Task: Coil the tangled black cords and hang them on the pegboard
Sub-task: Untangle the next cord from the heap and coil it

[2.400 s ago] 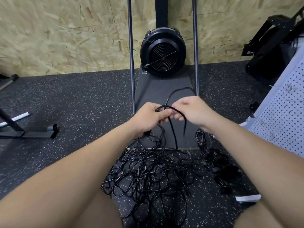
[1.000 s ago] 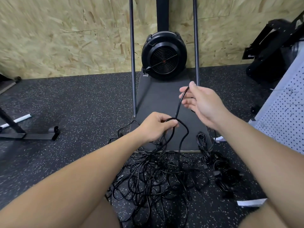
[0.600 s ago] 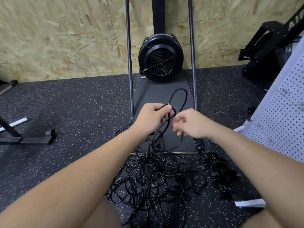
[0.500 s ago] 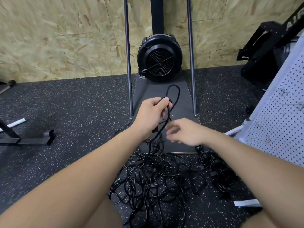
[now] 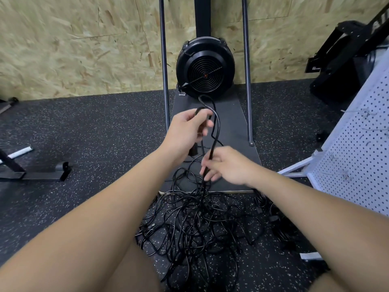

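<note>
Up front, left hand (image 5: 187, 129) grips a looped black cord (image 5: 216, 123); right hand (image 5: 227, 165) (lower) pinches the same strand.

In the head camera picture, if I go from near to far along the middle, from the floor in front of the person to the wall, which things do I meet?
Tangled cords on the floor → right hand gripping a cord → left hand holding cord loops → round black fan → wooden board wall.

We are finding no readable text; white lettering on the black equipment (image 5: 357, 45) is cut off.
</note>
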Action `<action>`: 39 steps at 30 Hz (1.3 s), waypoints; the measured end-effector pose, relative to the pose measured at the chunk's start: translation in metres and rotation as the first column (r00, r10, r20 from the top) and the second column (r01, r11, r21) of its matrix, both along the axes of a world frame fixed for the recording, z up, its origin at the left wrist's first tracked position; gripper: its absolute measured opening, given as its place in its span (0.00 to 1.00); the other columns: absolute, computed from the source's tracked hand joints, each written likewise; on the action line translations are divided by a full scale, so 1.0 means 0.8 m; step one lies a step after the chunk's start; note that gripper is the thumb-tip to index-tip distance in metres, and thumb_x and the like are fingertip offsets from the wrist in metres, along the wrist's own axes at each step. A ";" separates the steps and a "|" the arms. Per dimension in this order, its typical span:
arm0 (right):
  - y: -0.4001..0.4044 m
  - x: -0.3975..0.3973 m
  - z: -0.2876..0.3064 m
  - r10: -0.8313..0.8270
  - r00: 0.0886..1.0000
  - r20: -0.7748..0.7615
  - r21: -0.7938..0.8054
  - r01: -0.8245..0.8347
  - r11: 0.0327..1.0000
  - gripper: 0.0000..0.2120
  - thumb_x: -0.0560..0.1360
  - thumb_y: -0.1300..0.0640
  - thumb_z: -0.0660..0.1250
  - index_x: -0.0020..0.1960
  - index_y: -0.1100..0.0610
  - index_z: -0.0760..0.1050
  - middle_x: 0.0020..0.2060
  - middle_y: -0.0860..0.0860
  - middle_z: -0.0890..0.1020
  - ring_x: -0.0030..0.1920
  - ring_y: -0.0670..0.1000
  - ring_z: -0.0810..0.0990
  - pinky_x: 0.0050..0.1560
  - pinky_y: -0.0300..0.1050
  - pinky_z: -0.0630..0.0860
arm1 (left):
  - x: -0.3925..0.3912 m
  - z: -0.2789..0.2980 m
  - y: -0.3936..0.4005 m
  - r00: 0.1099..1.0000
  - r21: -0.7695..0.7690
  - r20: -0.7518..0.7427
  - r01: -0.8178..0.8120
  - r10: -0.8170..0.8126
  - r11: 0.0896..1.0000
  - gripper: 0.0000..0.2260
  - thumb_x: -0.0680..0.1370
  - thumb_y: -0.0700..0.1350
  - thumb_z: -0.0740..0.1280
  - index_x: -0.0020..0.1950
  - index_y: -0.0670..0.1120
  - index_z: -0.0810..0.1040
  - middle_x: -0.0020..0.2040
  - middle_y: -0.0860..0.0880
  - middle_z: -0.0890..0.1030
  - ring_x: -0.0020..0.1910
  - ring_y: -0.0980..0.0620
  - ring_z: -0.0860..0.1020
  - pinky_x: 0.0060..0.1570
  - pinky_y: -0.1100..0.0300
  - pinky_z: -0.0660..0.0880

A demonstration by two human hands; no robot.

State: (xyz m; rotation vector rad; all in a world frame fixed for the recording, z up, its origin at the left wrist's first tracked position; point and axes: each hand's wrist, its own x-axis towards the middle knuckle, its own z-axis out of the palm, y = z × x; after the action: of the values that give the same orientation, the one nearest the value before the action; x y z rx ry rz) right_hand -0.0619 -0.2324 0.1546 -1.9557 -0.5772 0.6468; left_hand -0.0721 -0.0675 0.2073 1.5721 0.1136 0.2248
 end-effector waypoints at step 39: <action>-0.018 0.021 -0.042 0.098 0.995 0.020 -0.359 -0.085 0.929 0.13 0.86 0.57 0.63 0.49 0.59 0.84 0.38 0.51 0.88 0.35 0.47 0.84 0.41 0.46 0.78 | -0.009 -0.021 0.015 1.000 -0.046 0.007 0.015 -0.015 0.999 0.10 0.86 0.43 0.69 0.58 0.35 0.84 0.43 0.45 0.81 0.36 0.53 0.73 0.33 0.64 0.64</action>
State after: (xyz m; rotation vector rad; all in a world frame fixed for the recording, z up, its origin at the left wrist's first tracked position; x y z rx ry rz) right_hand -0.0454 -0.2466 0.1212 -2.2957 -0.6088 0.8217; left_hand -0.0791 -0.0554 0.1908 1.5253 0.1011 0.2147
